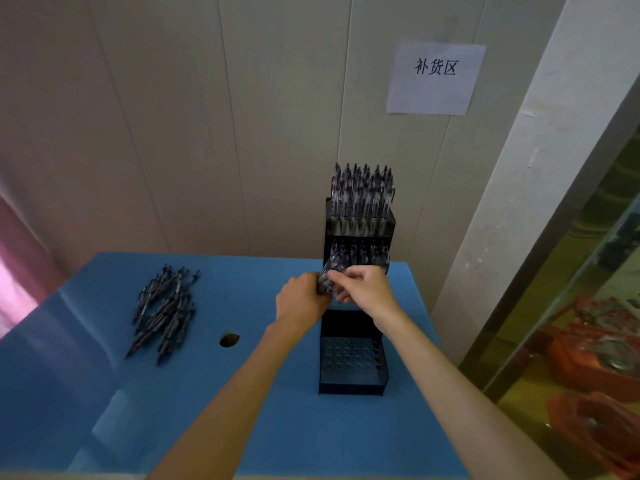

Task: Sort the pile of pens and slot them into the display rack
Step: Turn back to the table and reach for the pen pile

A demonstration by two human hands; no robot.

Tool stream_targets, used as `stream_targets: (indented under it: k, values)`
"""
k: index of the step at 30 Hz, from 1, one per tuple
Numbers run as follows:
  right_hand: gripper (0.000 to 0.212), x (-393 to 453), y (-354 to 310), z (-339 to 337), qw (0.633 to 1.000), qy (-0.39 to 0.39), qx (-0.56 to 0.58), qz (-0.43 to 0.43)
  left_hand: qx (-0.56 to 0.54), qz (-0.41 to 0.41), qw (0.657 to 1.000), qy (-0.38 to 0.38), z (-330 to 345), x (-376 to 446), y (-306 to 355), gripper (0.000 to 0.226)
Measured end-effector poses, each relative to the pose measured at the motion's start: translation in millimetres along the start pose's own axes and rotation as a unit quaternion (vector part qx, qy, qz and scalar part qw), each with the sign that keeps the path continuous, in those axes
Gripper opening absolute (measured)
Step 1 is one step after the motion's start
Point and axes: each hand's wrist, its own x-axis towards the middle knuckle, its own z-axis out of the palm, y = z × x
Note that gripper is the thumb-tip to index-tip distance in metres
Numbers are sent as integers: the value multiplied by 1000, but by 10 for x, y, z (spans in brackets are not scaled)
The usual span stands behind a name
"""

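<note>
Nearest the camera, on blue table (277,427): both forearms cut off by lower edge; black display rack (351,365) with bottom tier of bare holes, middle tier largely hidden behind the hands, top tier packed with upright pens (362,199). Above middle tier: left hand (303,299) curled round bundle of pens (327,280), right hand (363,287) pinching the bundle's upper end, pen count and colours too blurred to make out. Farther left, well apart from rack: loose pile of pens (164,310) beyond round hole (229,339); behind, paper sign (435,79) on wall.
</note>
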Motion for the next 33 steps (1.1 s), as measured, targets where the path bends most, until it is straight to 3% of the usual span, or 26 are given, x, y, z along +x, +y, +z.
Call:
stream_targets:
  k: [7, 16, 26, 33]
  values:
    - [14, 40, -20, 19, 986, 48, 153, 43, -7, -11, 1000, -1, -10, 47, -23, 22]
    - [15, 89, -136, 32, 976, 81, 200, 36, -65, -16, 998, -14, -58, 125, -48, 36]
    - [17, 194, -146, -41, 992, 12, 121, 47, -205, 29, 977, -59, -39, 154, -130, 12]
    - [15, 235, -158, -71, 993, 84, 78, -4, -242, 29, 967, -69, -58, 114, -150, 14]
